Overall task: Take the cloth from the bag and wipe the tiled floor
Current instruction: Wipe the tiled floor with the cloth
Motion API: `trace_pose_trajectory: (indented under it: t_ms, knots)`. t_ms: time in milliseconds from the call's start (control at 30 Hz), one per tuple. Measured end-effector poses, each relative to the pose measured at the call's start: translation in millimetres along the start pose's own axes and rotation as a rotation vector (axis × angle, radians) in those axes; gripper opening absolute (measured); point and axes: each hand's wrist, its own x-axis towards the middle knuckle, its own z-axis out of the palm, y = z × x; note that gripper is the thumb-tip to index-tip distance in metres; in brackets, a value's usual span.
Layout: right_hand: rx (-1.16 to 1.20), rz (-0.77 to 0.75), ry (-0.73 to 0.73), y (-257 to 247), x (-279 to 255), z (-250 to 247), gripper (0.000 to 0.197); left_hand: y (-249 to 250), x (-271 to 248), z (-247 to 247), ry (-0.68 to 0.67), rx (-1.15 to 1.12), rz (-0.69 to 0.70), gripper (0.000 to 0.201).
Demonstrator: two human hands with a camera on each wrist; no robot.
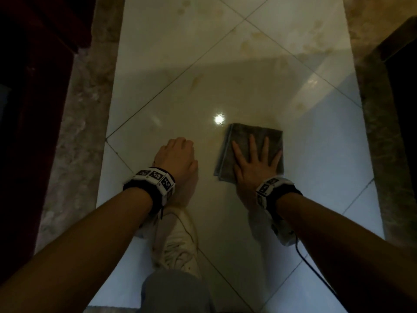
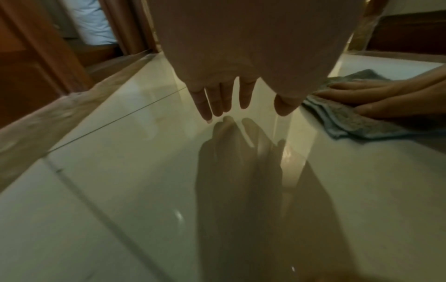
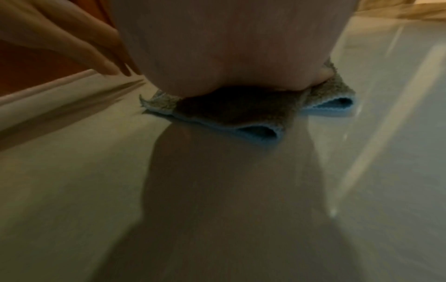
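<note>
— What do we have under the right hand (image 1: pixel 255 163)?

— A folded grey cloth (image 1: pixel 246 141), roughly square, nappy like terry. Our palm lies flat on it with the fingers spread straight, so the grip is released and simply presses the cloth to the tiled floor (image 1: pixel 225 64). It sits right of centre on the pale tiles, just beside a bright lamp reflection (image 1: pixel 218 119).

— And the left hand (image 1: pixel 177 158)?

— From the head view it looks loosely curled and holds nothing. The left wrist view shows more: the fingers (image 2: pixel 218 101) hang down straight, tips at or just above the glossy tile, mirrored in it. Grip released there too.

— What of the floor itself?

— Large cream tiles, polished, laid on the diagonal with thin dark grout lines. The head view alone shows brownish smudges (image 1: pixel 248 44) on the far tiles and mottled stone borders (image 1: pixel 76 123) along both sides.

— Anything only the wrist views give?

— The right wrist view, low and blurred, shows the cloth's layered edges (image 3: pixel 260 131), pale blue at the hem, gaping slightly in loops. The left wrist view shows the cloth (image 2: pixel 350 122) from the side, rumpled under the right hand, and wooden door frames (image 2: pixel 48 53) beyond.

— And below us?

— A white lace-up shoe (image 1: pixel 178 245) and a grey trouser leg (image 1: pixel 176 292).
</note>
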Motion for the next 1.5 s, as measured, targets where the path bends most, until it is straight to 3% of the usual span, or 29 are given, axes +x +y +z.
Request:
trace_pose_trajectory:
  t_ms: [300, 533, 700, 867, 1133, 1367, 1500]
  knots:
    - [-0.11, -0.297, -0.069, -106, 2, 14, 0.066, -31, -18, 9, 0.018, 0.017, -0.077, 0.049]
    - [-0.046, -0.314, -0.059, -104, 6, 15, 0.059, -26, -10, 6, -0.017, 0.028, -0.091, 0.053]
    - [0.003, -0.28, -0.031, -72, 16, 1, 0.058, -11, 7, -7, -0.021, 0.022, -0.003, 0.051]
    - [0.057, -0.109, 0.015, -4, 26, -14, 0.061, 10, 26, -16, -0.027, 0.007, 0.088, 0.049]
    - [-0.005, 0.044, -0.028, 67, 45, -43, 0.06, 1, 44, -16, -0.066, -0.114, 0.031, 0.052]
    - [0.046, 0.177, 0.095, 36, 58, -33, 0.061, -30, 33, -16, -0.095, -0.16, -0.03, 0.054]
    - [0.038, 0.081, 0.087, -4, 72, -29, 0.063, -58, 17, -17, -0.084, -0.176, -0.091, 0.057]
